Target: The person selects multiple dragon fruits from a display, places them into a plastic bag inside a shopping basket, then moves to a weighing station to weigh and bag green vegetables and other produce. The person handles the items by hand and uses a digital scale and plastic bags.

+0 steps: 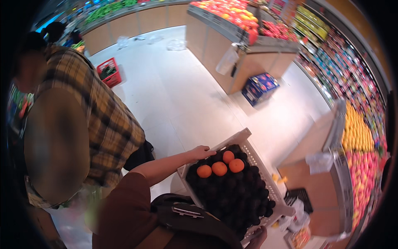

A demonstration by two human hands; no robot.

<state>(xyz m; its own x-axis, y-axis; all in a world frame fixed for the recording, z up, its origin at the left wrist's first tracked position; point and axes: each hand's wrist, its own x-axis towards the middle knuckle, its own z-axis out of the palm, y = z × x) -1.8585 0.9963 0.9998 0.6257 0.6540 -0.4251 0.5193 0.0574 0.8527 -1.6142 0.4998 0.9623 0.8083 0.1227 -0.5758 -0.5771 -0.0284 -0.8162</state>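
Before my body I hold a white plastic crate [262, 169] with perforated sides, tilted across the view. Dark round fruit [230, 196], possibly plums, fill it. Several orange citrus fruits [219, 168] rest on top near the far end. My left hand [202, 153] grips the crate's rim at that far end, its fingertips partly hidden. At the near end my right hand [258, 238] holds the rim by the lower corner; the picture's bottom edge cuts it off. A dark bag or apron [192, 214] lies against my front, beside the crate.
A person in a checked shirt [102, 115] stands close on the left. Ahead on the floor [186, 102] are a red basket [108, 72] and a blue carton [260, 88]. Fruit stands [214, 46] rise ahead; another stand [317, 186] borders the right, with a black crate [300, 199] beside it.
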